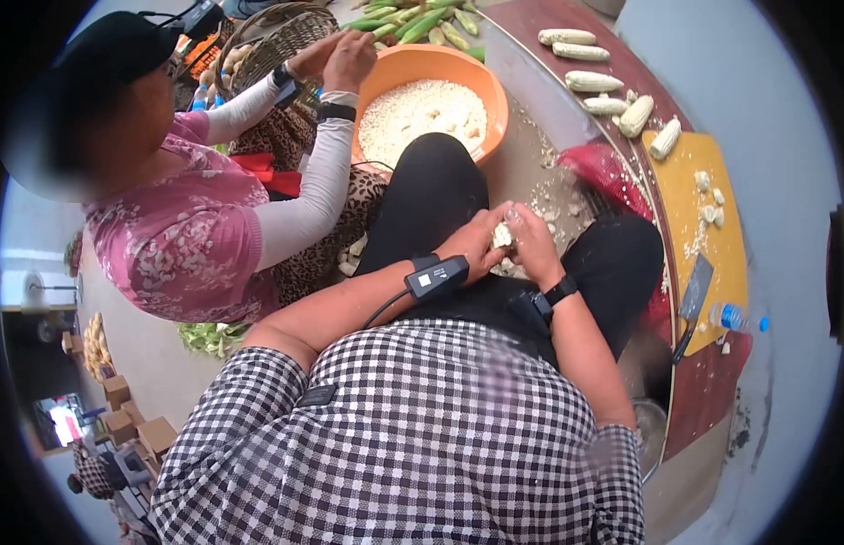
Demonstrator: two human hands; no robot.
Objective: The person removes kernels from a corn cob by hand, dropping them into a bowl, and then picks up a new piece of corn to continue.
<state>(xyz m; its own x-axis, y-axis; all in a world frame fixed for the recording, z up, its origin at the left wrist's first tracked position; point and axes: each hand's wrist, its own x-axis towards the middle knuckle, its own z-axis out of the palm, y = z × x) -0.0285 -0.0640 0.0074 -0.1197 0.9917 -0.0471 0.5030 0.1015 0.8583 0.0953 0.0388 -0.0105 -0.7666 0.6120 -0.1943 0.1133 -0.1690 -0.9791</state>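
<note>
Above my lap, my left hand (474, 242) and my right hand (533, 247) meet with bent fingers around a short piece of corn cob (503, 235). The fingers of both hands are closed on it, and they partly hide it. Beyond my left knee stands a wide orange basin (497, 102) holding a heap of pale corn kernels (422, 113). Kernels and cob bits lie scattered on the floor between my knees.
At left, a co-worker in a pink top (181, 232) has both hands over the basin's edge. On the right, husked cobs (588, 82) line a red board; a yellow cutting board (722, 241) bears a cleaver (696, 286) and water bottle (733, 317). Green-husked corn (422, 27) lies behind.
</note>
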